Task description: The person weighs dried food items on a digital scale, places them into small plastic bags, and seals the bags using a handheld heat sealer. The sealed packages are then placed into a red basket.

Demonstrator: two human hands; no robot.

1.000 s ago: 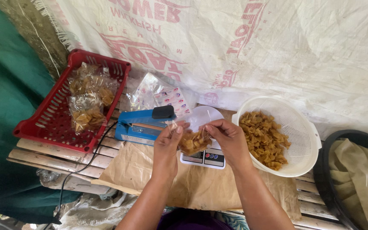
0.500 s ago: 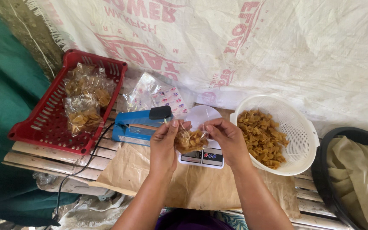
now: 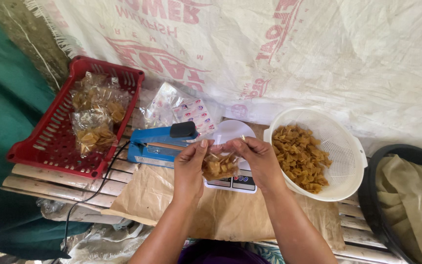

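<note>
While both hands work up at chest height over the table, the left hand (image 3: 190, 166) pinches one side of a small clear bag of fried snacks (image 3: 219, 166) and the right hand (image 3: 260, 159) pinches the other, fingers closed on the plastic at the bag's mouth! The bag hangs between them, right above the white digital kitchen scale (image 3: 233, 182), whose round pan shows just behind the knuckles. To the left of the scale sits the blue heat sealer (image 3: 159, 143) with its black knob, a black cord (image 3: 91, 195) trailing off it down the slats. Over on the right, a white plastic colander (image 3: 340, 161) holds a heap of the same golden snacks. Far left, the red plastic basket (image 3: 50, 142) carries filled bags already. Brown paper (image 3: 147, 190) covers the slatted table under the hands, and a black tub (image 3: 374, 195) with beige cloth peeks in at the right edge
</note>
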